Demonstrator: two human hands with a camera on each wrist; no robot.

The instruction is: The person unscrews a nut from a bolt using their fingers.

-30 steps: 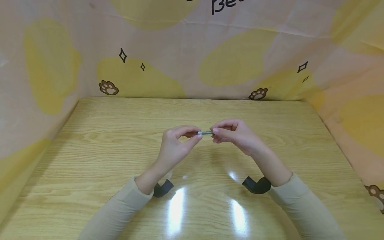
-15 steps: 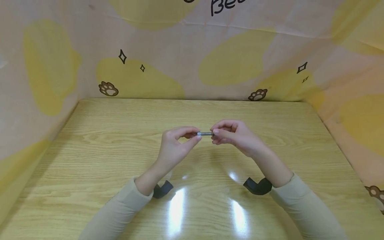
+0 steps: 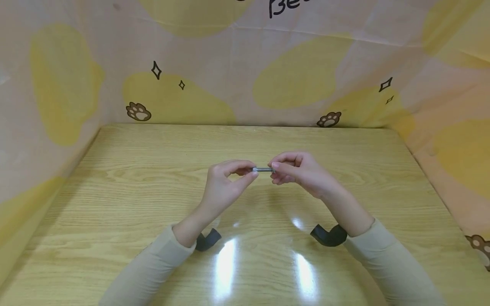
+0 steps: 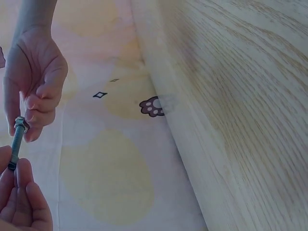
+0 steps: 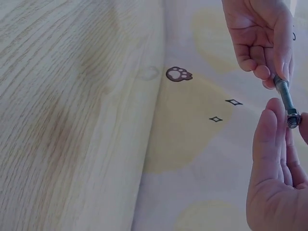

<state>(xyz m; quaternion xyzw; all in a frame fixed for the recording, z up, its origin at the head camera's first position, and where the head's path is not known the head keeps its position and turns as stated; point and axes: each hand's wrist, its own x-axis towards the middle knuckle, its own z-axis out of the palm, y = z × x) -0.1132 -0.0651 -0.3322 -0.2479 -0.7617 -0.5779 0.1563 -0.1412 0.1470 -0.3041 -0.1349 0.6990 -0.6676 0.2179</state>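
A metal bolt (image 3: pixel 263 169) is held level above the table between both hands. My left hand (image 3: pixel 223 187) pinches its head end (image 4: pixel 12 165) between thumb and fingers. At the other end, a hex nut (image 5: pixel 293 117) sits on the thread, with a little of the bolt's tip showing past it. My right hand (image 3: pixel 302 172) has its thumb and fingertips at the nut, one on each side. The threaded shank (image 5: pixel 287 96) between the hands is bare.
Below the hands lies a wood-grain table (image 3: pixel 134 191) with bright reflections near the front. A patterned cloth (image 3: pixel 214 63) rises at the back and both sides. Black curved pieces (image 3: pixel 329 236) stick out at both wrists.
The thumb and fingers of my right hand have shifted slightly at the nut end, and a bit more of that end shows. My left hand keeps its hold on the bolt.
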